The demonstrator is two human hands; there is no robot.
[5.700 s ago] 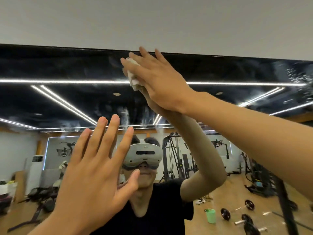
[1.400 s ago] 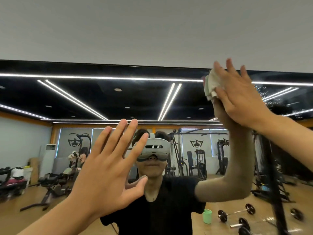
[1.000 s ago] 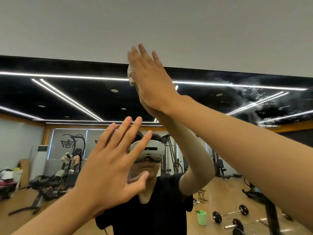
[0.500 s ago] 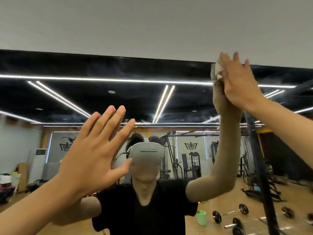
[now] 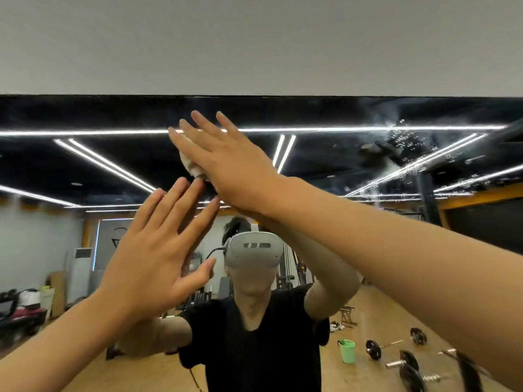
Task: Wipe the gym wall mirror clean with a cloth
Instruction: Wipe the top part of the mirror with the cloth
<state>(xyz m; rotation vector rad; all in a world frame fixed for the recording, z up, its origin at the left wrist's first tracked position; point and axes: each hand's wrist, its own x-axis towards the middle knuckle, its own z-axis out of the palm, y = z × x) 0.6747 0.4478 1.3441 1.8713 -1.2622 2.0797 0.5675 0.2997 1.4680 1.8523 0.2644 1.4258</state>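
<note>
The wall mirror [image 5: 85, 165] fills the lower two thirds of the view, its top edge running under a grey wall. My right hand [image 5: 226, 162] presses a small white cloth [image 5: 190, 164] flat against the glass near the upper middle; only the cloth's lower left part shows under my fingers. My left hand [image 5: 152, 258] is raised below it, palm toward the mirror, fingers spread and holding nothing. White droplets and smears [image 5: 402, 145] remain on the glass at the upper right.
The mirror reflects a person in a black shirt [image 5: 254, 343] with a headset, a green bucket [image 5: 347, 351], barbell plates [image 5: 407, 363] on the wooden floor at lower right, and gym machines at the left.
My right hand with the cloth swept left across the glass, from the upper right to the upper middle, and slightly down. My left hand stayed raised and open.
</note>
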